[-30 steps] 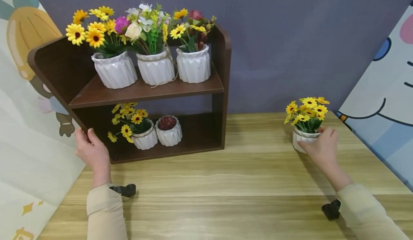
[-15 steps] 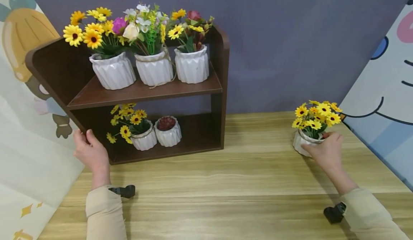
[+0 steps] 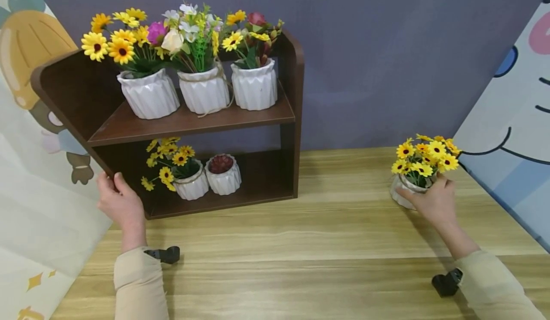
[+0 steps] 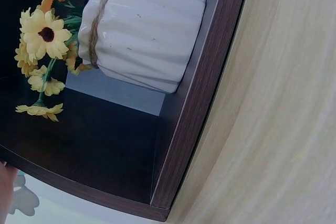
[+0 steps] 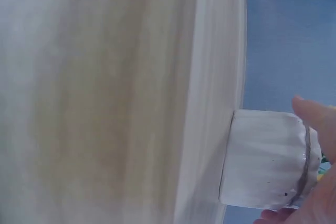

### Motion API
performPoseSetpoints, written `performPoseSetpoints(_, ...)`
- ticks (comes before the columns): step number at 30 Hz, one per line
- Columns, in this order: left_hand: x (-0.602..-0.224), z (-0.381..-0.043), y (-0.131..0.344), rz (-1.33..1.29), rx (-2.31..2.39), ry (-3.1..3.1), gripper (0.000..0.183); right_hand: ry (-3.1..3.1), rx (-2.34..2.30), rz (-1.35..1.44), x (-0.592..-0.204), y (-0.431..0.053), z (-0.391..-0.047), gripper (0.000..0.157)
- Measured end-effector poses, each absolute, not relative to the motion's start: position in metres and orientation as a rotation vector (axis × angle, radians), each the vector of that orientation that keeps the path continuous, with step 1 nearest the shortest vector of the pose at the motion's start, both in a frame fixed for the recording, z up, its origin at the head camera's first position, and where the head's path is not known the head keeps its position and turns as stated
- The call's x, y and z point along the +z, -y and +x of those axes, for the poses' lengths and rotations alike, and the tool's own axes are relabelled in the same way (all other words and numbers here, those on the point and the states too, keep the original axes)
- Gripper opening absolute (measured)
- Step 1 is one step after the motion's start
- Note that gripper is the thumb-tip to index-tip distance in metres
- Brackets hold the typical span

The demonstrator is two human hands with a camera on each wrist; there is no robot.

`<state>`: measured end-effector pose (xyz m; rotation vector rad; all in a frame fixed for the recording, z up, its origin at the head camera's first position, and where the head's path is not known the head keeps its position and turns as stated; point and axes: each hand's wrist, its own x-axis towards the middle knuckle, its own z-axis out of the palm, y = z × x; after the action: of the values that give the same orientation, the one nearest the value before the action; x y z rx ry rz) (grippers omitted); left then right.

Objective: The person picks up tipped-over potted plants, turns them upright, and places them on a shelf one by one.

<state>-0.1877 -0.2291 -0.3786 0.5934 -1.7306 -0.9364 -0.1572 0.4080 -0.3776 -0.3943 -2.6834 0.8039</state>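
Note:
My right hand (image 3: 434,200) holds a white ribbed flower pot (image 3: 400,197) of yellow artificial daisies (image 3: 425,157) at the table's right. In the right wrist view, thumb and fingers lie round the pot's twine-tied rim (image 5: 303,169), with its base at the tabletop. At the left, my left hand (image 3: 120,200) grips the front edge of a dark brown two-tier shelf's side panel (image 3: 70,107). The thumb is on the edge; the other fingers are partly hidden outside it. The left wrist view catches just a bit of that hand (image 4: 6,187) by the panel.
Three white flower pots stand on the upper board (image 3: 193,128). Below are a tilted pot of yellow daisies (image 3: 192,182) and a small pot with a dark red succulent (image 3: 223,174). Wood-grain tabletop (image 3: 292,253) spreads in front; a grey wall (image 3: 369,62) stands behind.
The right hand's pot has shifted slightly right and toward me, its daisies swinging right. The left hand stays on the shelf's side panel; the shelf appears still.

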Motion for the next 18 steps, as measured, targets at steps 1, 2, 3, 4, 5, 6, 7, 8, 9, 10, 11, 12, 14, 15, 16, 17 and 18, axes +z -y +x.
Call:
performPoseSetpoints(1, -0.3784, -0.1876, 0.229, 0.593, -0.934, 1.731, 0.043, 2.685, 0.81, -0.39, -0.3779, -0.4087, -0.1584, 0.112)
performPoseSetpoints(2, -0.3782, -0.1875, 0.2289, 0.592, -0.933, 1.731, 0.043, 2.688, 0.814, -0.386, -0.3783, -0.4095, -0.1595, 0.112)
performPoseSetpoints(3, -0.3784, -0.1876, 0.229, 0.588, -0.934, 1.731, 0.043, 2.69, 0.822, -0.385, -0.3785, -0.4101, -0.1605, 0.11)
performPoseSetpoints(4, -0.3785, -0.1876, 0.2291, 0.587, -0.935, 1.73, 0.043, 2.693, 0.828, -0.388, -0.3785, -0.4107, -0.1614, 0.109)
performPoseSetpoints(5, -0.3786, -0.1876, 0.2291, 0.586, -0.939, 1.728, 0.043, 2.693, 0.831, -0.39, -0.3785, -0.4114, -0.1624, 0.108)
performPoseSetpoints(6, -0.3787, -0.1876, 0.2292, 0.584, -0.941, 1.726, 0.044, 2.693, 0.833, -0.393, -0.3784, -0.4121, -0.1634, 0.106)
performPoseSetpoints(7, -0.3789, -0.1876, 0.2294, 0.581, -0.943, 1.725, 0.044, 2.695, 0.834, -0.398, -0.3782, -0.4126, -0.1642, 0.105)
performPoseSetpoints(8, -0.3792, -0.1876, 0.2295, 0.58, -0.945, 1.724, 0.044, 2.704, 0.835, -0.409, -0.378, -0.4129, -0.1649, 0.105)
performPoseSetpoints(9, -0.3793, -0.1876, 0.2296, 0.58, -0.948, 1.722, 0.044, 2.711, 0.838, -0.414, -0.3776, -0.4131, -0.1654, 0.105)
performPoseSetpoints(10, -0.3795, -0.1876, 0.2297, 0.58, -0.948, 1.721, 0.043, 2.716, 0.833, -0.417, -0.3774, -0.4134, -0.1661, 0.105)
performPoseSetpoints(11, -0.3796, -0.1875, 0.2298, 0.581, -0.949, 1.72, 0.042, 2.721, 0.829, -0.419, -0.3773, -0.4136, -0.1665, 0.105)
performPoseSetpoints(12, -0.3797, -0.1874, 0.2298, 0.581, -0.946, 1.721, 0.042, 2.725, 0.832, -0.422, -0.3772, -0.4138, -0.1669, 0.106)
performPoseSetpoints(14, -0.3794, -0.1871, 0.2297, 0.584, -0.945, 1.724, 0.041, 2.731, 0.838, -0.426, -0.377, -0.4141, -0.1671, 0.107)
performPoseSetpoints(15, -0.3792, -0.1869, 0.2296, 0.584, -0.947, 1.724, 0.041, 2.729, 0.844, -0.425, -0.3769, -0.4144, -0.1673, 0.107)
performPoseSetpoints(16, -0.3788, -0.1868, 0.2295, 0.584, -0.95, 1.724, 0.041, 2.729, 0.846, -0.429, -0.3767, -0.4147, -0.1674, 0.107)
performPoseSetpoints(17, -0.3784, -0.1867, 0.2293, 0.582, -0.953, 1.726, 0.041, 2.732, 0.853, -0.436, -0.3766, -0.4149, -0.1674, 0.108)
performPoseSetpoints(18, -0.3779, -0.1867, 0.2289, 0.582, -0.957, 1.728, 0.042, 2.73, 0.856, -0.439, -0.3766, -0.4153, -0.1673, 0.108)
